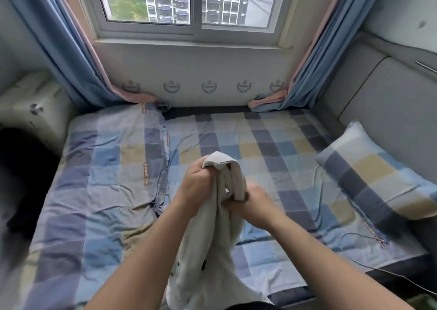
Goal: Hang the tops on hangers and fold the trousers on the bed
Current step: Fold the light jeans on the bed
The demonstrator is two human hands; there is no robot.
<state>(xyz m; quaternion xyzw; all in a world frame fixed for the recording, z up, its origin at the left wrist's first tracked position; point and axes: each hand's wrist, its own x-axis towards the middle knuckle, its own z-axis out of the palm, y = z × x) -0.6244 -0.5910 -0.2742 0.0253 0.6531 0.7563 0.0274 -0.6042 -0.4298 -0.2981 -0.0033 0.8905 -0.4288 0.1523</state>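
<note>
My left hand (197, 177) clenches the pale grey cotton garment (222, 215) at its top; my right hand (250, 202) grips lower, lifting it off the checked bed (272, 149) to sort.

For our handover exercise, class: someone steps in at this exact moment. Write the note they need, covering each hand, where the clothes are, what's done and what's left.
Left hand: grips the top end of the pale garment.
Right hand: grips a bunched fold just below.
The garment hangs between the arms, in front of the checked bed, not laid out. It has dark buttons; I cannot tell whether it is a top or trousers.
Done: nothing visible; no hanger or folded trousers in view.
Left: identify this piece, hang or fold it, then the rest.
</note>
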